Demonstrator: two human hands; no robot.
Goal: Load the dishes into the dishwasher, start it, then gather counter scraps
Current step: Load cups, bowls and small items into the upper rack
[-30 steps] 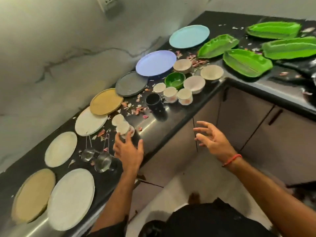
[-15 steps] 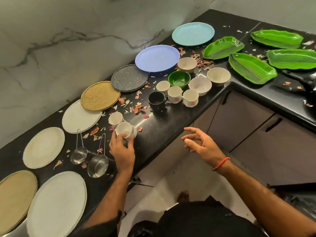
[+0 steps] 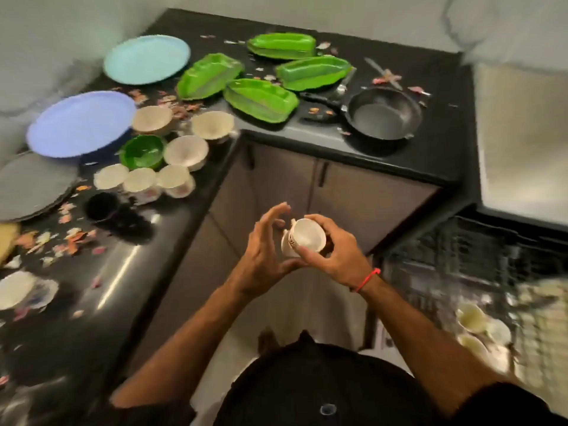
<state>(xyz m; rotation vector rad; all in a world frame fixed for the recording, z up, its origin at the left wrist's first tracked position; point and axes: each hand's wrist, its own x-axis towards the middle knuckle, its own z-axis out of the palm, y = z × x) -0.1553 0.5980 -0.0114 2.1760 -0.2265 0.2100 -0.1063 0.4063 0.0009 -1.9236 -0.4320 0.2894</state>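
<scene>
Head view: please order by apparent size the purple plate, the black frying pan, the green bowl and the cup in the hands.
1. purple plate
2. black frying pan, slightly smaller without its handle
3. green bowl and cup: similar; the cup is nearer the camera, so unsure.

I've lifted the white cup (image 3: 305, 238) off the surface (image 3: 147, 265), and both hands, left (image 3: 264, 256) and right (image 3: 335, 250), now meet around it, left of the dishwasher rack (image 3: 461, 265).

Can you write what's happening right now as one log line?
right hand: grips white cup | left hand: open beside cup | dishwasher rack: open, some cups inside
</scene>
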